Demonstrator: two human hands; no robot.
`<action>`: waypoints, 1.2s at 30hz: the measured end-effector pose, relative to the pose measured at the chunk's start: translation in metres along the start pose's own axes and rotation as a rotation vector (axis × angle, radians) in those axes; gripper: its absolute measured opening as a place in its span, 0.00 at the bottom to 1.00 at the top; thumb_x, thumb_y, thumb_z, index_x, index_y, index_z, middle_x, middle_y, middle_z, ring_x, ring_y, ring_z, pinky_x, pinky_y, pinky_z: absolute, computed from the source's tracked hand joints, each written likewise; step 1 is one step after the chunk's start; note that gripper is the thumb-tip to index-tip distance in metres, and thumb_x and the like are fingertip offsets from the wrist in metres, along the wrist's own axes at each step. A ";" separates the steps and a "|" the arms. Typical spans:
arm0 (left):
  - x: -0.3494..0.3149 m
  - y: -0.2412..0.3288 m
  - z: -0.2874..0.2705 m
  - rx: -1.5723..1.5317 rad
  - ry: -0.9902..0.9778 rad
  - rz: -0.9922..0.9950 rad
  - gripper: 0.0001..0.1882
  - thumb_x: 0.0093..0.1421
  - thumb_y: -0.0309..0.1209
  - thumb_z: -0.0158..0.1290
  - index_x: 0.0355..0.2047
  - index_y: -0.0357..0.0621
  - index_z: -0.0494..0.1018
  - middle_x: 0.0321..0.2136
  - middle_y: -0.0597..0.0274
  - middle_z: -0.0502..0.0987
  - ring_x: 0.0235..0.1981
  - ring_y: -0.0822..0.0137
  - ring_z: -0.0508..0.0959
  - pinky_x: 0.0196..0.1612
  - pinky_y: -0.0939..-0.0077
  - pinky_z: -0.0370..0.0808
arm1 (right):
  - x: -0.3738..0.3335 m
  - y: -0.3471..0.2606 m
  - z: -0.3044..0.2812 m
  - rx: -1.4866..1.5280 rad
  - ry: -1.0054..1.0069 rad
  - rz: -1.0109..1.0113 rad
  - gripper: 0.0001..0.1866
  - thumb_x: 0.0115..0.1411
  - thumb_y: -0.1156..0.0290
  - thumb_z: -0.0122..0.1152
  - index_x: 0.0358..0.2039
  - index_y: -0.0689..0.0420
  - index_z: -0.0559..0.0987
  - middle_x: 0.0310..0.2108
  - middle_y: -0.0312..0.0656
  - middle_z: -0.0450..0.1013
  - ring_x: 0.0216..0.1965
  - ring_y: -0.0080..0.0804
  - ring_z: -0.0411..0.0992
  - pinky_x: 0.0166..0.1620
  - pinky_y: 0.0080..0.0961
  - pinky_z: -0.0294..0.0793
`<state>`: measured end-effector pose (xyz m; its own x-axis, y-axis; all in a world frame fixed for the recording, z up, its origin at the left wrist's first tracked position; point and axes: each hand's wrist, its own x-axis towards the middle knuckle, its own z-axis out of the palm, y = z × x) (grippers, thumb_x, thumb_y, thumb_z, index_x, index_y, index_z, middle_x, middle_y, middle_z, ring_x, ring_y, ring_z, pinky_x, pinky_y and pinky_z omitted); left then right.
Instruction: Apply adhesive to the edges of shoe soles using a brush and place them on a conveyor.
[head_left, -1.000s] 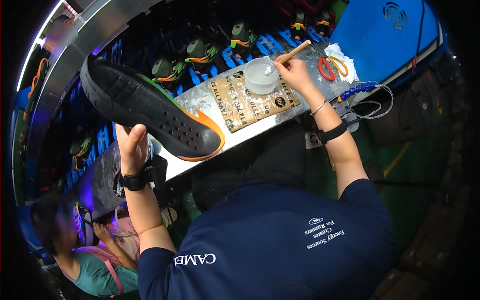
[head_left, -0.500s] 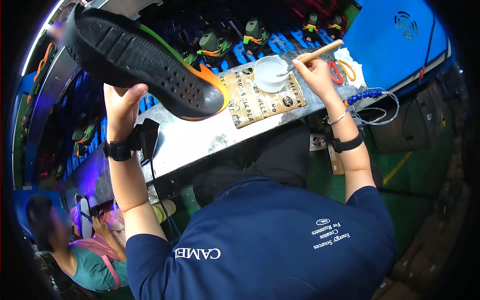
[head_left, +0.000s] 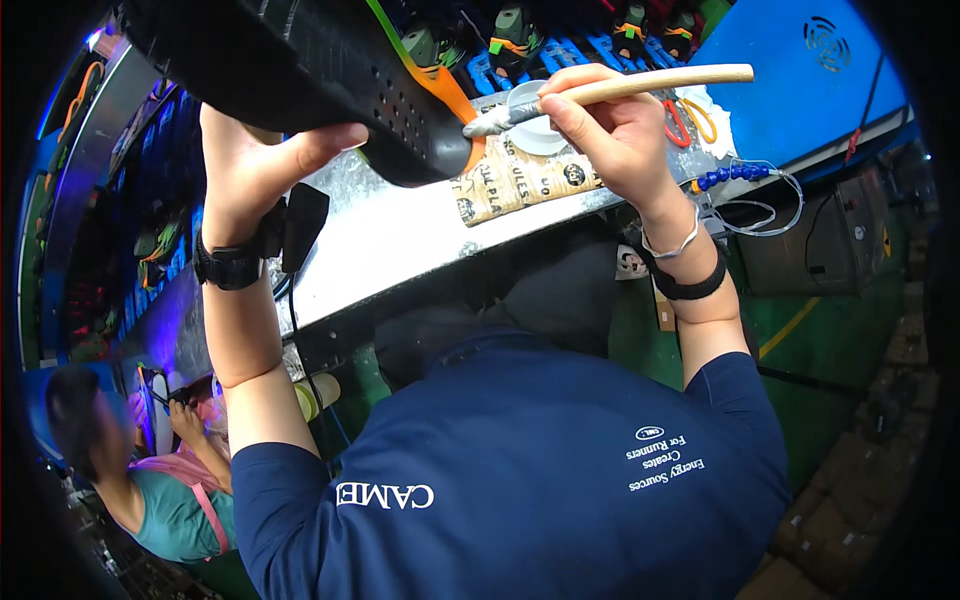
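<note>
A black shoe sole point(head_left: 330, 60) with an orange and green rim is held up at the upper left, its perforated face turned toward me. My left hand point(head_left: 250, 165) grips it from below, thumb pressed along the edge. In my right hand point(head_left: 620, 140) is a brush with a pale wooden handle point(head_left: 680, 80), fingers closed round it. Its greyish tip lies at the orange-rimmed end of the sole; whether it touches I cannot tell. Behind the brush, a translucent white bowl point(head_left: 540, 140) is partly hidden, resting on brown printed paper point(head_left: 520, 190) on the bench.
Shoe parts point(head_left: 515, 45) with orange and green trim stand on blue racks beyond the bench point(head_left: 370, 250). A red loop point(head_left: 677, 125) and an orange loop point(head_left: 700, 120) lie near a blue jointed hose point(head_left: 735, 178). Another person point(head_left: 180, 510) works at lower left.
The brush has come away from the bowl, moving left and toward me to the sole's orange end. The sole has moved up and nearer, looking larger now.
</note>
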<state>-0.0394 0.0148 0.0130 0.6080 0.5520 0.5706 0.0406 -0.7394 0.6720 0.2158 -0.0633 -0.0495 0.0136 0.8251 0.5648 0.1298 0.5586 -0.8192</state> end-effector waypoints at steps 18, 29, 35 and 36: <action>0.010 0.002 0.008 -0.013 0.034 0.041 0.12 0.36 0.23 0.61 0.23 0.35 0.72 0.19 0.64 0.73 0.21 0.76 0.73 0.25 0.86 0.69 | -0.003 0.000 0.000 0.091 0.151 -0.038 0.05 0.49 0.77 0.55 0.28 0.64 0.72 0.16 0.31 0.65 0.16 0.12 0.61 0.18 0.08 0.57; 0.001 -0.020 0.004 0.091 0.070 0.007 0.14 0.38 0.28 0.61 0.26 0.37 0.72 0.23 0.64 0.73 0.25 0.74 0.72 0.30 0.82 0.68 | -0.011 -0.010 0.002 0.118 0.091 0.079 0.04 0.50 0.76 0.55 0.27 0.63 0.72 0.18 0.33 0.67 0.19 0.12 0.63 0.21 0.08 0.60; 0.004 -0.021 0.003 -0.004 0.068 -0.091 0.19 0.38 0.32 0.60 0.30 0.36 0.70 0.27 0.64 0.72 0.30 0.71 0.72 0.36 0.80 0.68 | -0.005 -0.001 -0.002 0.068 0.062 0.094 0.04 0.49 0.77 0.55 0.27 0.63 0.72 0.17 0.31 0.65 0.19 0.11 0.62 0.21 0.08 0.59; 0.005 -0.021 0.005 -0.006 0.068 -0.092 0.19 0.38 0.32 0.60 0.30 0.36 0.70 0.27 0.64 0.72 0.30 0.71 0.72 0.36 0.80 0.68 | -0.005 -0.001 -0.002 0.036 0.067 0.089 0.04 0.49 0.77 0.55 0.27 0.63 0.72 0.17 0.31 0.65 0.19 0.11 0.62 0.22 0.08 0.59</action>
<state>-0.0334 0.0310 -0.0005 0.5471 0.6425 0.5366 0.0891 -0.6821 0.7258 0.2177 -0.0681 -0.0516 0.0898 0.8649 0.4939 0.0892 0.4869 -0.8689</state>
